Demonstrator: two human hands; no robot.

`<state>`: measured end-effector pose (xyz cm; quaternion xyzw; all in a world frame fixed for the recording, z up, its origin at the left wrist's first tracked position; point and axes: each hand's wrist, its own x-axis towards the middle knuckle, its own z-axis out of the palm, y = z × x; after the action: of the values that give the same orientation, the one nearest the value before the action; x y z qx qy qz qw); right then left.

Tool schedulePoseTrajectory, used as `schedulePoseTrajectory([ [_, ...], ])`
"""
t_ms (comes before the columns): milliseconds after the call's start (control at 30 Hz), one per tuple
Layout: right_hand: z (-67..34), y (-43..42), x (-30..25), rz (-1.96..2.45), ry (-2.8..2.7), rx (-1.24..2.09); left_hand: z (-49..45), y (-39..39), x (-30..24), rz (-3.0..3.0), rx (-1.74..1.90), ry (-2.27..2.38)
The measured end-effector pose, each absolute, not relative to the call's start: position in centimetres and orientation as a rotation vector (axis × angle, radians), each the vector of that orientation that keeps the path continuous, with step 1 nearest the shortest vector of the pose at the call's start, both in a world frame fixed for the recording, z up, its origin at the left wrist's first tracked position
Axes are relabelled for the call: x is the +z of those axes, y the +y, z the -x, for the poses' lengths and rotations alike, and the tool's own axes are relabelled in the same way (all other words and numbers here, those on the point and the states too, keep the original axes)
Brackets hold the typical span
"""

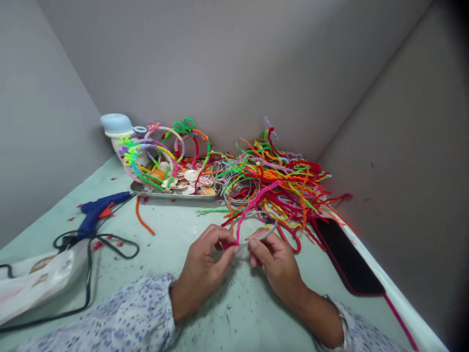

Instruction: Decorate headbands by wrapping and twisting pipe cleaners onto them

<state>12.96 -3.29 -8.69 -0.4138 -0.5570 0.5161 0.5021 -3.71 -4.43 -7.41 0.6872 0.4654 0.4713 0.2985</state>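
Note:
My left hand (205,266) pinches the end of a pink pipe cleaner (252,205) against a thin grey metal headband (266,233). My right hand (274,261) grips the same headband just to the right, fingers closed round it. Both hands meet low over the pale green table (176,230), in front of a big heap of loose pipe cleaners (278,181) in red, orange, green and yellow. The pink pipe cleaner runs up and right from my left fingertips toward that heap.
A metal tray (161,193) at the back holds wrapped headbands and shell-like pieces. A blue glue gun (98,210) with a black cord lies at left, an orange pipe cleaner (143,221) beside it. A dark phone (346,256) lies at right. Grey walls enclose the table.

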Motion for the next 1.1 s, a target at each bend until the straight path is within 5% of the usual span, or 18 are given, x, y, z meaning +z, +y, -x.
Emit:
schedulePoseTrajectory([
  [1100, -13.15, -3.28, -8.5, 0.978, -1.349, 1.297, 3.9, -4.06, -7.53, -1.877, 1.383, 1.204],
])
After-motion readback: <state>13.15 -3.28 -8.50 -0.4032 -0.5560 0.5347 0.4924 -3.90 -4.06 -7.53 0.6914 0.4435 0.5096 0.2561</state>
